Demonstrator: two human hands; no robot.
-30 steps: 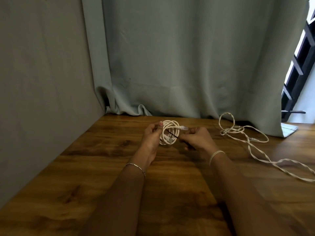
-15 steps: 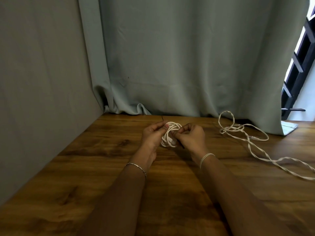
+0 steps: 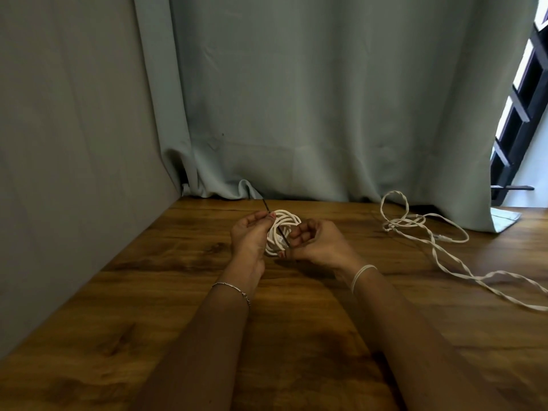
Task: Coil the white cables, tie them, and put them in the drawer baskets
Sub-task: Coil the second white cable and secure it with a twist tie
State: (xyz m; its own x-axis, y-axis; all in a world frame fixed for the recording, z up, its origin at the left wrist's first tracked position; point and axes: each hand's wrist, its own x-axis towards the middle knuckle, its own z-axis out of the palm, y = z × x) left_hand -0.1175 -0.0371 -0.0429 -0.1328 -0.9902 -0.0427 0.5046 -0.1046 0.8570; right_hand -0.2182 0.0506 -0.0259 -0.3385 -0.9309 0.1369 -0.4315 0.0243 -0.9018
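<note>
- White coiled cable [image 3: 284, 225] is between both hands, near the far edge of the wooden table [image 3: 166, 295].
- Left hand [image 3: 250, 234] pinches the upper part of a thin dark tie [image 3: 280, 231]; right hand [image 3: 320, 243] pinches its lower end.
- Loose white cable [image 3: 431, 243] lies toward the right edge.

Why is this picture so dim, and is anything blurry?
Head view: daylight enters only at the window far right; the curtain blocks the rest, so the table is dim; soft shadows lie under the forearms; the black tie pinched by the left hand and right hand over the coiled cable looks slightly soft.
</note>
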